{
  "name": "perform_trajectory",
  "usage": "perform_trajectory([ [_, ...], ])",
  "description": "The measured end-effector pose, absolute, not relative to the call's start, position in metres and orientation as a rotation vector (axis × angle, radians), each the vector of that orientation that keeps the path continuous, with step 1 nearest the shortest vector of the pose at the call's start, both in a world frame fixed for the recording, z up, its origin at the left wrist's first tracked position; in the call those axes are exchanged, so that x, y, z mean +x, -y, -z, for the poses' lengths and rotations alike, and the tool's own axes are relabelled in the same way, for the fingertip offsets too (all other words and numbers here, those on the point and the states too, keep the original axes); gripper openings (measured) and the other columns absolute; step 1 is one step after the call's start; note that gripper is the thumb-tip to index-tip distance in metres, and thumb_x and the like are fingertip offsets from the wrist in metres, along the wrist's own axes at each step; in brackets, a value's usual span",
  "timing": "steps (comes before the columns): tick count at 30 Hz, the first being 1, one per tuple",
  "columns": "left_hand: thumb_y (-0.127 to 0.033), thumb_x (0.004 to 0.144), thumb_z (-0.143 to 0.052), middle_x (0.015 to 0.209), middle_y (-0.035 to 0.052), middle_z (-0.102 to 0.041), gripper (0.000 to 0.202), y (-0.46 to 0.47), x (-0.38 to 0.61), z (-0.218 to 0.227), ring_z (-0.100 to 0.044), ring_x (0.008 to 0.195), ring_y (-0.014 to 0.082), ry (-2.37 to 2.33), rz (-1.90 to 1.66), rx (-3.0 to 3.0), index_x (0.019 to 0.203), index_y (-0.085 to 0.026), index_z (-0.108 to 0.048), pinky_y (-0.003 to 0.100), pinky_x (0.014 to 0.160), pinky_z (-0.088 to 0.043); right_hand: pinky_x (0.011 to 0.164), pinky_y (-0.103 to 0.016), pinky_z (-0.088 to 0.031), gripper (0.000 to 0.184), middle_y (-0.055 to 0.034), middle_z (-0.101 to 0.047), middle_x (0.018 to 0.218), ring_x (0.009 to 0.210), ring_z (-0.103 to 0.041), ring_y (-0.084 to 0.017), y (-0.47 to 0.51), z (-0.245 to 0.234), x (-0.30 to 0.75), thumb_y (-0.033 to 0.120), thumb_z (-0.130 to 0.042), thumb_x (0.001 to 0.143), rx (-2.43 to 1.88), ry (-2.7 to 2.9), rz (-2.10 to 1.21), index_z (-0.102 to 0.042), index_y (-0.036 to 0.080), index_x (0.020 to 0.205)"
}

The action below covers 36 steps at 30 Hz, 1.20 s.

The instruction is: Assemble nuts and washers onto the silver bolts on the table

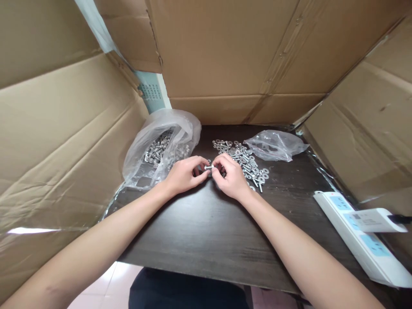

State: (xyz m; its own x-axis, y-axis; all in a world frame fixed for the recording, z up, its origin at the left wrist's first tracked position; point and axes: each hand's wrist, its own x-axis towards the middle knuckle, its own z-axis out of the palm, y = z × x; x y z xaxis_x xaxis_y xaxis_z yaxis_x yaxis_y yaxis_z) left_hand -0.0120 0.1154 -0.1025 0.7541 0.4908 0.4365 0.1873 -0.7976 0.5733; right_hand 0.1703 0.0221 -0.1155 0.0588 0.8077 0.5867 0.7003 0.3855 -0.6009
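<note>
A small silver bolt [209, 167] lies crosswise between my two hands, just above the dark table. The fingertips of my left hand [188, 174] pinch its left end. My right hand [229, 174] has thumb and forefinger closed on the other end; whether a nut or washer sits there is too small to tell. Beyond my right hand spreads a loose pile of bolts, nuts and washers [246, 161]. To the left of my left hand, a clear plastic bag [175, 122] stands open with many metal fasteners [157, 150] inside.
Cardboard walls [219, 51] enclose the dark table [199, 231] at the back and both sides. A crumpled clear bag [273, 143] lies behind the pile. On the right edge rests a white power strip [360, 236] with a white adapter [370, 219] plugged in.
</note>
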Motion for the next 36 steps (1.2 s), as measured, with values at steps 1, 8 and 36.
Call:
perform_trajectory([
  [1,-0.029,0.094,-0.066,0.090,0.0008,-0.071,0.017,-0.1151,-0.0119,0.1018,-0.064,0.065,0.0114,-0.509,-0.806,2.439,0.107,-0.020,-0.068,0.024,0.064,-0.051,0.068,-0.034,-0.049,0.004,-0.0057,-0.061,0.094,0.080,-0.060,-0.019,-0.0222,0.1155,0.1701,0.020,-0.055,0.093,-1.351,1.669,-0.136,-0.055,0.022,0.090],
  [8,-0.029,0.090,-0.066,0.078,-0.0011,-0.068,0.013,-0.1148,-0.0118,0.1012,-0.059,0.059,0.0107,-0.480,-0.845,2.431,0.099,-0.019,-0.067,0.023,0.060,-0.049,0.069,-0.034,-0.049,0.003,-0.0052,-0.060,0.093,0.079,-0.059,-0.019,-0.0213,0.1145,0.1681,0.021,-0.055,0.093,-1.342,1.692,-0.157,-0.055,0.022,0.090],
  [36,-0.024,0.094,-0.065,0.075,-0.0021,-0.064,0.008,-0.1138,-0.0110,0.1025,-0.057,0.059,0.0089,-0.313,-0.976,2.431,0.100,-0.017,-0.065,0.019,0.058,-0.045,0.070,-0.034,-0.043,0.022,-0.0037,-0.057,0.082,0.074,-0.055,-0.018,-0.0211,0.1144,0.1687,0.024,-0.047,0.103,-1.264,1.732,-0.173,-0.054,0.021,0.082],
])
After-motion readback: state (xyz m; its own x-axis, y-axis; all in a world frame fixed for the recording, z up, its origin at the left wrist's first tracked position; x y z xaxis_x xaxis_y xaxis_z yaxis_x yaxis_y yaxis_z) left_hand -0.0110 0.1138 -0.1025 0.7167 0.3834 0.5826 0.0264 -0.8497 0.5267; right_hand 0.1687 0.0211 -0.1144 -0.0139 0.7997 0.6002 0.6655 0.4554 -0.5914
